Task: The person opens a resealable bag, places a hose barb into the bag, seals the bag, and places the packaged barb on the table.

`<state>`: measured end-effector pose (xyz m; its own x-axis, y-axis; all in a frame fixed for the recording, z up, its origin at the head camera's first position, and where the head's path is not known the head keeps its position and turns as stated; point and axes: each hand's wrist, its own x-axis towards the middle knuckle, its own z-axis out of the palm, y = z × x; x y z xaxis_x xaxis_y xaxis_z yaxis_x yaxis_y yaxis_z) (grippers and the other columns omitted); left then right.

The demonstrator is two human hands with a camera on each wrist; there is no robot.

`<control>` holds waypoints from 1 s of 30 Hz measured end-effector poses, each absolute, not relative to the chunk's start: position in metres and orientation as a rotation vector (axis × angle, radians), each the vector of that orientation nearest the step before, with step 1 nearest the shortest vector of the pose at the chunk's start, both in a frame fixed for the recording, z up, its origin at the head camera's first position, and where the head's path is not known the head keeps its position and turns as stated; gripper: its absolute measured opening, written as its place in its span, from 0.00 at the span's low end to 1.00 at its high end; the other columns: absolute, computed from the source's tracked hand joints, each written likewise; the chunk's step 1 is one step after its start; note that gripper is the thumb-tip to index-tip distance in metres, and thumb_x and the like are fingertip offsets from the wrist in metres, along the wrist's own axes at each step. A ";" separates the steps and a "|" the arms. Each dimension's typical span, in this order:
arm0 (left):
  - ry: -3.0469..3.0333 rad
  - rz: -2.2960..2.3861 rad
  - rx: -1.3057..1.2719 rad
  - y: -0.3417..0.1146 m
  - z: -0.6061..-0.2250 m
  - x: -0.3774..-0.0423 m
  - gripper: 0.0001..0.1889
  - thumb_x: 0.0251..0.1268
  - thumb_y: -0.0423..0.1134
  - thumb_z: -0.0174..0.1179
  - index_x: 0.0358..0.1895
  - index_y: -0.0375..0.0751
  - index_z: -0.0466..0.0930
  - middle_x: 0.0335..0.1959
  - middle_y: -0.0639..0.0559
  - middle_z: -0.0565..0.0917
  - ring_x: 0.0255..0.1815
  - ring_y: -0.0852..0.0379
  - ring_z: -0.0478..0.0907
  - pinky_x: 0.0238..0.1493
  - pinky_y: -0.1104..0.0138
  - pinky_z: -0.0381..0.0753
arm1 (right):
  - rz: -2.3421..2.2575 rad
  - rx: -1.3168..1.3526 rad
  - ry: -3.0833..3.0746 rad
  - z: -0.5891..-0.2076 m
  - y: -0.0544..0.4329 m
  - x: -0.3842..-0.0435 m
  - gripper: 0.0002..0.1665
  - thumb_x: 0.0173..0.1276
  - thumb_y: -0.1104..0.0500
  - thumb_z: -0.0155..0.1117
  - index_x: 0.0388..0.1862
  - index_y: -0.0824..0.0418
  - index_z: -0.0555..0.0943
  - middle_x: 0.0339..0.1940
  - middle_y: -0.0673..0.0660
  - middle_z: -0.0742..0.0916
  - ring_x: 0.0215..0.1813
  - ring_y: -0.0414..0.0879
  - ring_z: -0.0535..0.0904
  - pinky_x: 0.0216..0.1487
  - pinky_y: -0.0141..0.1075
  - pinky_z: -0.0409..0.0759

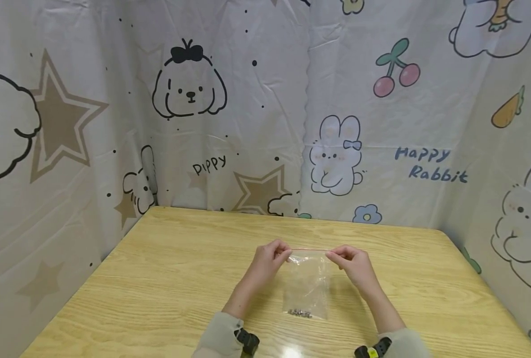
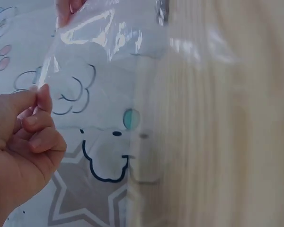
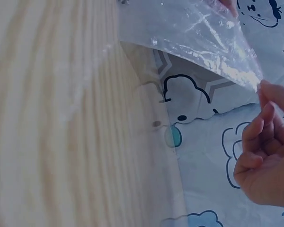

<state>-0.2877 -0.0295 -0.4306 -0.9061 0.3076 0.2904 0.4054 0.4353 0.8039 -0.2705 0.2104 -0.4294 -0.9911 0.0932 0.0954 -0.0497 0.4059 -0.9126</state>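
A clear zip-lock bag (image 1: pixel 307 283) with a thin red line along its top edge hangs between the two hands over the table. Small metal pieces (image 1: pixel 299 313), like screws, are gathered at its bottom. My left hand (image 1: pixel 269 261) pinches the top left corner between thumb and forefinger. At the top right corner, my right hand (image 1: pixel 355 266) pinches the same edge, which is stretched straight. In the left wrist view, the left hand (image 2: pixel 28 146) grips the bag's edge with its other fingers curled. The right wrist view has the right hand (image 3: pixel 270 142) at the opposite corner.
A light wood-grain table (image 1: pixel 180 278) lies beneath. Pale curtains (image 1: pixel 247 99) with cartoon prints hang behind it and at both sides. Black wrist devices (image 1: pixel 247 342) are worn near the sleeve cuffs.
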 end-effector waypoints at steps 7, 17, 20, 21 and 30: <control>-2.801 -1.340 -0.667 -0.032 -0.432 -0.309 0.08 0.72 0.39 0.56 0.34 0.40 0.79 0.28 0.52 0.82 0.29 0.63 0.70 0.30 0.74 0.70 | 1.493 -0.069 -2.699 -0.436 0.206 -0.282 0.12 0.66 0.56 0.67 0.37 0.66 0.85 0.29 0.50 0.83 0.33 0.41 0.72 0.32 0.31 0.72; -2.989 -1.237 -0.741 -0.032 -0.441 -0.323 0.08 0.69 0.36 0.59 0.32 0.36 0.81 0.29 0.45 0.84 0.23 0.63 0.70 0.25 0.75 0.70 | 1.433 -0.068 -2.841 -0.451 0.206 -0.293 0.09 0.65 0.60 0.66 0.32 0.66 0.84 0.28 0.54 0.84 0.30 0.42 0.71 0.30 0.30 0.70; -3.021 -1.194 -0.741 -0.030 -0.444 -0.325 0.09 0.68 0.37 0.60 0.30 0.36 0.81 0.26 0.48 0.82 0.21 0.63 0.69 0.23 0.76 0.68 | 1.458 -0.093 -2.855 -0.453 0.206 -0.294 0.09 0.64 0.61 0.67 0.29 0.66 0.83 0.24 0.53 0.83 0.27 0.42 0.71 0.28 0.30 0.69; -3.024 -1.179 -0.747 -0.029 -0.444 -0.326 0.09 0.68 0.36 0.60 0.29 0.36 0.80 0.25 0.50 0.81 0.21 0.63 0.68 0.23 0.76 0.67 | 1.458 -0.100 -2.860 -0.454 0.206 -0.294 0.09 0.63 0.61 0.68 0.28 0.66 0.82 0.22 0.52 0.82 0.26 0.42 0.70 0.27 0.30 0.69; -3.066 -1.079 -0.733 -0.024 -0.451 -0.329 0.12 0.67 0.36 0.61 0.23 0.40 0.76 0.19 0.57 0.70 0.19 0.63 0.64 0.22 0.75 0.62 | 1.365 -0.142 -2.910 -0.460 0.205 -0.294 0.10 0.63 0.61 0.68 0.26 0.65 0.81 0.21 0.52 0.81 0.24 0.41 0.69 0.26 0.31 0.68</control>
<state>-0.3285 -0.0237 -0.4509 -0.8860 0.4625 -0.0333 0.3397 0.6964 0.6322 -0.2943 0.2053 -0.4597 -0.9932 0.0479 -0.1057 0.1119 0.6364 -0.7632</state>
